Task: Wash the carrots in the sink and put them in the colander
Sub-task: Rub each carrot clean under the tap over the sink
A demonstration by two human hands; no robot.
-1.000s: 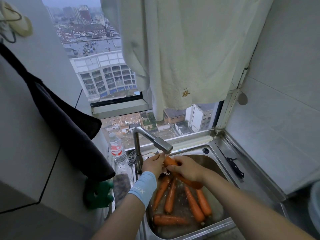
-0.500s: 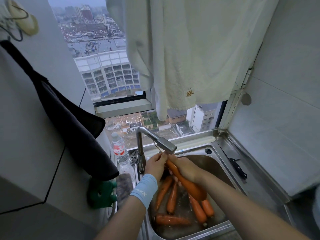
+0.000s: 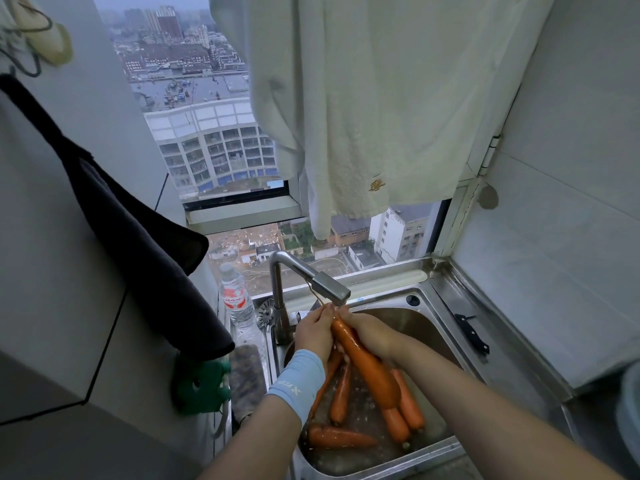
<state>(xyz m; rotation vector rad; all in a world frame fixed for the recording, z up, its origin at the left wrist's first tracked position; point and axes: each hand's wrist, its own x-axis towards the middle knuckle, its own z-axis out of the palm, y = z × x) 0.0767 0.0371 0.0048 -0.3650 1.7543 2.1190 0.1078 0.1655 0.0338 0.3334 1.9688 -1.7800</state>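
Under the faucet (image 3: 311,278), over the sink (image 3: 429,327): one large carrot (image 3: 370,368) is held slantwise, thin end up at the spout, thick end down over the basin.

Left hand (image 3: 313,332): fingers curled round the upper end of the large carrot. Right hand (image 3: 369,332): wrapped round the same carrot just below, from the other side. Both are grasping it. The two hands touch or nearly touch at the tip.

Water stream: too faint to confirm.

Loose carrots (image 3: 341,393) lie on the wet sink floor beneath the held one (five, as far as I can count; one lies crosswise at the near edge, the rest lengthwise).

Colander: not identifiable in view. A pale rim at the far right edge is too cropped to name.

Progress, as a judgement: early. One carrot is mid-wash, none shows as transferred, and the loose ones look wet but appear to await their turn. Left to do: finish this carrot, place it in the colander, then repeat for the others.
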